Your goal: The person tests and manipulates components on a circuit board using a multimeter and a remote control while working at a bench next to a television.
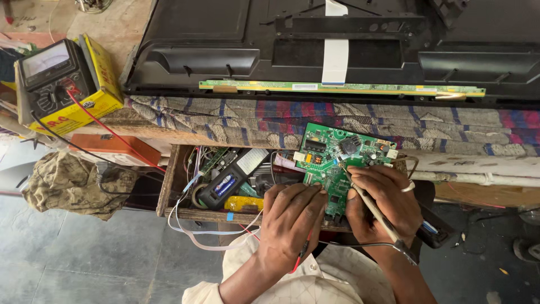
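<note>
Green circuit board (332, 160): light, rigid, fragile; grip by edges. Left hand (292, 217) curled, steadying board's near edge. Right hand (382, 202) closed around soldering iron (374, 211), tip on board.

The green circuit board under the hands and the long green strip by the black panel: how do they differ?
The green circuit board is squarish and crowded with chips and connectors; the long green strip is thin, narrow and nearly bare. The board sits over the open drawer, steadied by the left hand while the right hand holds a probe to it; the strip lies untouched along the black panel, joined by a white ribbon cable. Both are green.
</note>
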